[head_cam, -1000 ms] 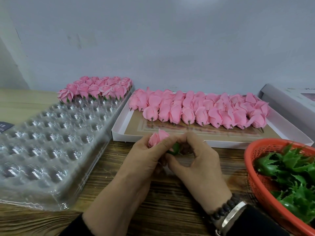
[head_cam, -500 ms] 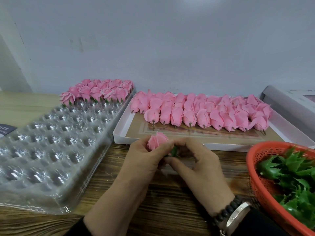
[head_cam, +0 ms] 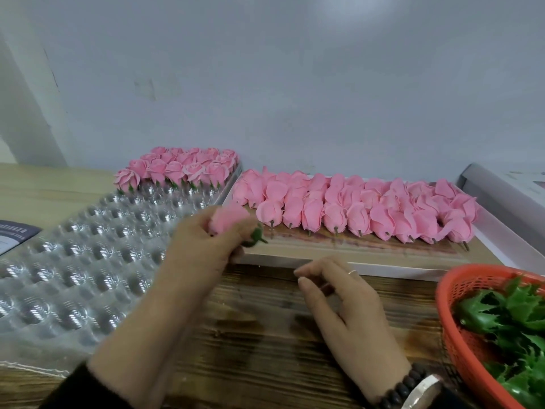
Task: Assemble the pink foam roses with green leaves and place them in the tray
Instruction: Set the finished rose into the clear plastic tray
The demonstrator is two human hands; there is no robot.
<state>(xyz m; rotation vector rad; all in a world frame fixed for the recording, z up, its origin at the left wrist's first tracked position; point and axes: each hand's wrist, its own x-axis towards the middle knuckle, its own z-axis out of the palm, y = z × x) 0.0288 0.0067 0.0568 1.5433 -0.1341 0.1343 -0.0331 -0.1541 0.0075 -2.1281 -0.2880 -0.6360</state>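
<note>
Your left hand [head_cam: 203, 246] grips a pink rose [head_cam: 228, 219] (blurred, seemingly with its green leaf [head_cam: 255, 236]) above the tray's [head_cam: 73, 261] right edge; your right hand [head_cam: 345, 302] hangs loosely curled, holding nothing.

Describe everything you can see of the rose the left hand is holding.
The rose is a pink bud that looks like soft foam, with a green leaf base fitted at its lower end and a leaf tip pointing right. It is motion-blurred, so petal detail is lost. The left hand grips it with curled fingers, holding it tilted above the near-left corner of the white box, close to the clear plastic tray. The right hand is apart from it.
</note>
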